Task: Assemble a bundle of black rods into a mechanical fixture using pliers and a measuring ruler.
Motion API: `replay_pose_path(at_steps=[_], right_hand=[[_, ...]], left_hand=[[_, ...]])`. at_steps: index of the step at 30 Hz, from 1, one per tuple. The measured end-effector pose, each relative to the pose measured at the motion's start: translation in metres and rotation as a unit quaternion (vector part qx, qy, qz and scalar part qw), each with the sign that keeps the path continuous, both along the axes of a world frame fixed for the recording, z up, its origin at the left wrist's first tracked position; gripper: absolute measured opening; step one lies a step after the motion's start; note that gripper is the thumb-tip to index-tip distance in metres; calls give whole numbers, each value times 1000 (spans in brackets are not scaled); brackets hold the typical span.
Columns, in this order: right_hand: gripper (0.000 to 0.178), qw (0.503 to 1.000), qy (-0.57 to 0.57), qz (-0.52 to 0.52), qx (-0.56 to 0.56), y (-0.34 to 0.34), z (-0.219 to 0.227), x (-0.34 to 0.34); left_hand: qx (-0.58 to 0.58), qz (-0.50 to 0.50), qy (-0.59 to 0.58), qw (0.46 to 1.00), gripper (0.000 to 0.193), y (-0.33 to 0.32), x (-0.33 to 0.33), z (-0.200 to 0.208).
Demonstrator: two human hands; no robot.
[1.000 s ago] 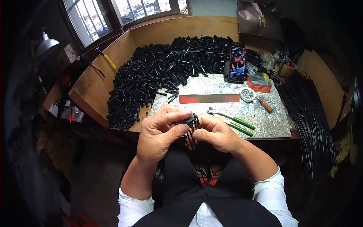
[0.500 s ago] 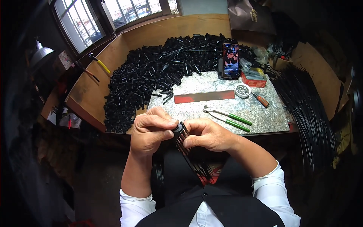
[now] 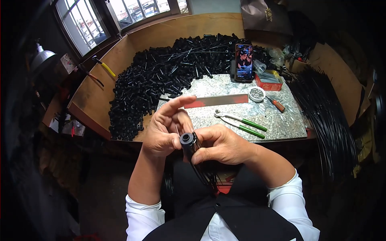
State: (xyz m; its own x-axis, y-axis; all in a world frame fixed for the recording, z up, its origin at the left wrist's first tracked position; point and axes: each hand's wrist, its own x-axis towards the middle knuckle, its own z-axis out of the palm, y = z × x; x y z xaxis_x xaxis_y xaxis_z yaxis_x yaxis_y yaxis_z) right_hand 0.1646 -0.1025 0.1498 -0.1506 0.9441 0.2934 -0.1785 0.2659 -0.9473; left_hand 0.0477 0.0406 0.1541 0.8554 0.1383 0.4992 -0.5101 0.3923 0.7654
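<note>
right grip (image 3: 225,146) holds black tube (image 3: 188,148) while white dish (image 3: 257,100) holds silvery pieces (image 3: 256,93)

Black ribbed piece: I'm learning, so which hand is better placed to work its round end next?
Probably the left hand: its thumb is beside that end, while the right hand holds the black ribbed piece by its side.

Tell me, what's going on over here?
The person's right hand grips a black, round-ended piece. The left hand is right beside its round end; whether it touches is hard to tell. Green-handled pliers lie on the speckled slab, with a heap of black parts beyond.
</note>
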Motion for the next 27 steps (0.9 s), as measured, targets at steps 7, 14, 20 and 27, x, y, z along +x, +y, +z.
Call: replay_pose_path(at_steps=[7, 14, 20, 27], right_hand=[[14, 981, -79, -163, 63, 14, 4, 8], [28, 896, -220, -313, 226, 37, -10, -8], [16, 979, -95, -156, 96, 50, -52, -14], [16, 988, 99, -117, 17, 54, -85, -22]], left_hand=[[127, 354, 43, 926, 28, -23, -18, 17], [394, 547, 93, 733, 29, -38, -33, 24], [410, 562, 101, 712, 27, -24, -48, 4], [416, 516, 168, 730, 22, -23, -51, -6]])
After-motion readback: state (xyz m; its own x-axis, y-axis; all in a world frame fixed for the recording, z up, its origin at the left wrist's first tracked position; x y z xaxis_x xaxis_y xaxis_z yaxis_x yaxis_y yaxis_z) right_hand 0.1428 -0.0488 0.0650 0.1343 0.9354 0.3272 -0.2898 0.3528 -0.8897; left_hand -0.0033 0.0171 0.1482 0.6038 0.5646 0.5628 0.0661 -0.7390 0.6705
